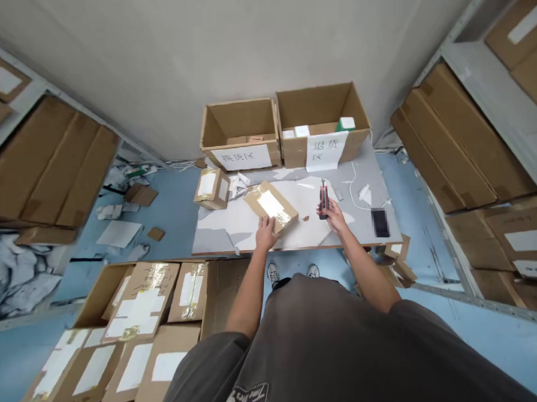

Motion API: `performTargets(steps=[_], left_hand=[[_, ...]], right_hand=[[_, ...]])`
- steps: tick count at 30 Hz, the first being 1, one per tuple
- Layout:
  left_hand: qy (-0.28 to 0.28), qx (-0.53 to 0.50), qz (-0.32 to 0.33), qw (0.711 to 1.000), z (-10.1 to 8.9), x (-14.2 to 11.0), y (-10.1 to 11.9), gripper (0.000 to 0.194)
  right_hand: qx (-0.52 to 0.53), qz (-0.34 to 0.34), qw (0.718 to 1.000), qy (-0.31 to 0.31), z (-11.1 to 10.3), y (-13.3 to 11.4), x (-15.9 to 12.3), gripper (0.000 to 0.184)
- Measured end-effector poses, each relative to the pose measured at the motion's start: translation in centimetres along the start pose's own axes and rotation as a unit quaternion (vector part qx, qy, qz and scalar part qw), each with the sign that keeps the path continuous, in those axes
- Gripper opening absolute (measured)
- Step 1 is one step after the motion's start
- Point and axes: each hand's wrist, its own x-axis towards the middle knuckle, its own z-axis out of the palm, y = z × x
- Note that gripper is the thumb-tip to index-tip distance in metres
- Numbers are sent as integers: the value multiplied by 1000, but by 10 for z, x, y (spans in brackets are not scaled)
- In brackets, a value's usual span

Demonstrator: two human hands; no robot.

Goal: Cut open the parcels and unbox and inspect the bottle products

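A taped cardboard box (pixel 255 197) with a white label lies at an angle on the worktable. My left hand (pixel 265 233) grips its near left corner, fingers over the label side and the thumb by the near edge. To the right of the box, my right hand (pixel 332 214) is closed around a red and black utility knife (pixel 324 192), its tip pointing away from me above the table. The knife and the box are apart. A smaller taped carton (pixel 211 189) stands at the table's left edge, beside crumpled white paper (pixel 238 186).
Two open cartons, the left (pixel 241 157) and the right (pixel 293 155), stand at the table's back with paper signs. A pixelated dark object (pixel 380 223) lies at right. Labelled boxes (pixel 139 310) fill a large carton at lower left. Shelves with boxes (pixel 454 137) flank both sides.
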Motion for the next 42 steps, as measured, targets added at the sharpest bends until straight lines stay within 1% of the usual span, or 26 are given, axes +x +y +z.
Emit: performTargets(steps=[3, 6, 9, 12, 16, 18, 21, 23, 24, 26, 28, 30, 32, 35, 38, 42], left_hand=[[-15, -5, 4, 1000, -3, -2, -1, 88], [-27, -12, 8, 1000, -7, -4, -4, 86], [-30, -18, 14, 999, -8, -6, -8, 86], [-36, -12, 23, 999, -7, -7, -11, 86], [-41, 4, 38, 998, -7, -7, -11, 86], [-36, 2, 56, 998, -12, -4, -12, 83], [-14, -17, 80, 997, -29, 12, -22, 71], [-2, -18, 72, 997, -47, 30, -34, 70], [-3, -13, 60, 998, -56, 41, -41, 77], [-31, -5, 49, 998, -73, 63, -56, 99], [-57, 11, 71, 996, -84, 81, -67, 114], [-84, 29, 90, 992, -88, 93, -74, 122], [-106, 44, 90, 989, -88, 98, -77, 124], [-116, 57, 71, 989, -83, 92, -77, 124], [-103, 60, 40, 992, -75, 77, -72, 123], [-87, 78, -25, 993, -62, 54, -58, 122]], right_hand=[[50, -18, 998, -20, 37, -23, -7, 68], [59, -22, 997, -36, 61, -44, -11, 64], [64, -36, 997, -38, 75, -61, -14, 55], [69, -51, 996, -31, 83, -71, -18, 47], [72, -54, 996, -29, 93, -71, -22, 46], [66, -41, 997, -25, 98, -67, -24, 47], [60, -10, 998, -16, 107, -63, -24, 49], [49, 4, 999, -11, 115, -63, -22, 51], [41, 5, 999, -10, 119, -64, -21, 51], [21, 3, 1000, -11, 129, -67, -17, 52], [4, 0, 1000, -13, 140, -71, -13, 51], [-8, 0, 1000, -15, 149, -73, -10, 51], [-18, -1, 1000, -13, 156, -72, -7, 51], [-32, -4, 999, -11, 164, -68, -3, 52], [-57, 2, 998, -24, 172, -62, 2, 55], [-89, 9, 994, -58, 185, -50, 13, 57]])
